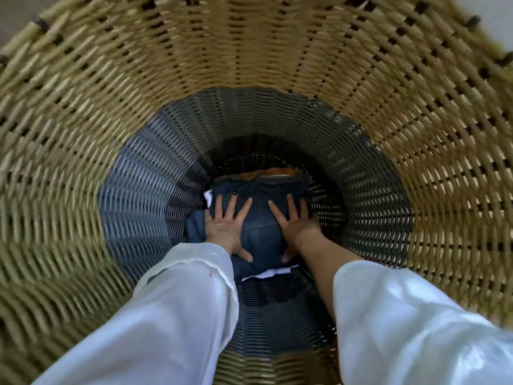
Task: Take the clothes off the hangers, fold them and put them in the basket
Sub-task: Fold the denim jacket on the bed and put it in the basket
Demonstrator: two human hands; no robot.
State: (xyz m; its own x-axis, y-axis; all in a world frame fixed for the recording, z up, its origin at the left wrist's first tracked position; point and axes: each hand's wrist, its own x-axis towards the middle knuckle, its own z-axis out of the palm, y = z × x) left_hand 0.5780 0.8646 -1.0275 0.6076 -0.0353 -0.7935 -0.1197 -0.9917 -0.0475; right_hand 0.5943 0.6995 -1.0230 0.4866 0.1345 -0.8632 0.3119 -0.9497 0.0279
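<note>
I look straight down into a deep wicker basket [83, 120], tan at the top and dark grey lower down. A folded pair of dark blue jeans [261, 234] lies at its bottom. My left hand [226, 226] and my right hand [294, 226] both rest flat on the jeans, fingers spread, one on each side. White cloth [266, 273] shows under the near edge of the jeans, and an orange-brown garment [273, 173] peeks out at the far edge. Loose white sleeves cover both forearms.
The basket's woven wall surrounds both arms on every side and narrows toward the bottom. A pale floor or wall shows only at the top corners beyond the rim [16, 12].
</note>
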